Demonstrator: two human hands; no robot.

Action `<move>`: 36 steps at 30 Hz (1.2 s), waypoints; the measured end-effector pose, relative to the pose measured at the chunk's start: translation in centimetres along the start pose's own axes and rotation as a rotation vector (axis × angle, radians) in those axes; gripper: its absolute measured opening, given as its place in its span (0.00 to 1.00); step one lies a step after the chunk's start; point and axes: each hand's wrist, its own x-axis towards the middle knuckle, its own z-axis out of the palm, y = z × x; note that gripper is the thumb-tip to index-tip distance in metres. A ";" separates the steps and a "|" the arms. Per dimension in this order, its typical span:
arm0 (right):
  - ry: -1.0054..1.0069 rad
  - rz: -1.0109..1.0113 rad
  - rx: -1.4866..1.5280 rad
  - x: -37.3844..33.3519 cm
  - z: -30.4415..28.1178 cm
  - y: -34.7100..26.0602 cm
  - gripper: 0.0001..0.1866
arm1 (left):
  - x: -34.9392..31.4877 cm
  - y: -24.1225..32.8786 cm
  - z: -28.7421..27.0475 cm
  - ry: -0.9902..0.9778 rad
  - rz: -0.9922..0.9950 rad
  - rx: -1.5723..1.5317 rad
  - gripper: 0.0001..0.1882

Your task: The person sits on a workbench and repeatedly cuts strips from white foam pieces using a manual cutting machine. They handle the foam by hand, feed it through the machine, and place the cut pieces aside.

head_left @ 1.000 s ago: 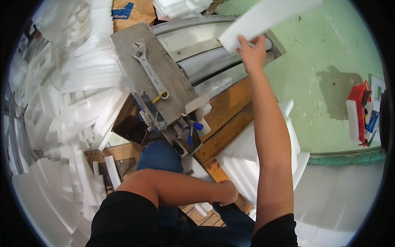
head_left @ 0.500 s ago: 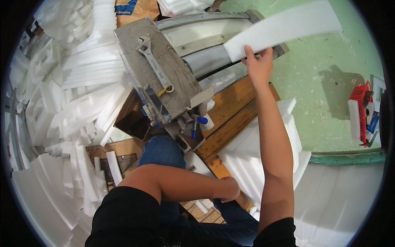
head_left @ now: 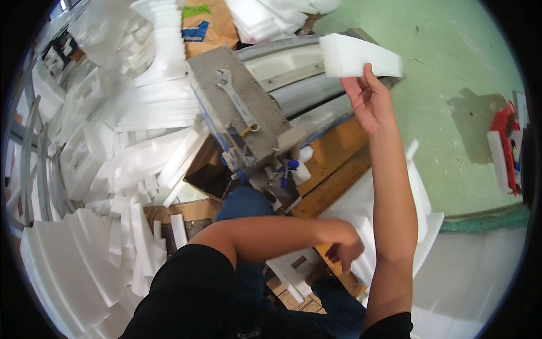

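Between thumb and fingers, my right hand [head_left: 374, 104] grips a white foam strip [head_left: 361, 56] by its near edge. The strip is held up over the far end of the grey metal bench machine [head_left: 299, 93] with its curved slots. Lower down, my left hand [head_left: 345, 247] hangs with loosely bent fingers apart and nothing visible in them. It is beside a stack of white foam sheets [head_left: 420, 192], partly hidden behind my right forearm. An adjustable wrench [head_left: 237, 101] lies on the machine's flat grey housing.
Piled white foam offcuts [head_left: 147, 155] fill the left side. Behind the machine stands a brown paper sack [head_left: 217, 34]. A pale green tabletop [head_left: 451, 164] extends to the right, with a red tray [head_left: 504, 147] holding small items. Wooden planks [head_left: 339, 169] lie beside the machine.
The foam strip has turned in my right hand and now looks much shorter. My left hand has moved right and up, its fingers loosening. The whole view has shifted a little.
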 end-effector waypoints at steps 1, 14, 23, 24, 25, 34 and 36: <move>-0.053 0.006 0.057 -1.1 -1.0 -1.2 0.21 | -1.3 -0.3 -1.3 -0.008 0.018 -0.072 0.23; 0.012 -0.130 1.022 -22.9 -12.7 8.2 0.29 | -8.2 -4.7 -9.7 1.173 1.269 -1.492 0.40; -0.288 -0.204 1.181 -26.5 -17.1 -1.3 0.13 | -8.4 -3.8 -9.9 1.277 1.170 -1.441 0.33; -0.288 -0.285 1.056 -25.3 -16.1 -2.0 0.14 | -8.2 -4.1 -9.9 1.273 1.202 -1.421 0.32; -0.279 -0.368 0.935 -24.2 -15.0 -2.6 0.14 | -7.8 -4.1 -10.0 1.267 1.234 -1.402 0.32; 0.209 -0.215 -0.225 -8.7 -11.6 2.9 0.28 | -3.2 -6.2 -12.5 1.166 1.425 -1.457 0.18; 0.308 -0.318 -0.305 -6.2 -11.9 4.2 0.25 | -3.5 -6.6 -11.3 1.451 1.344 -1.422 0.18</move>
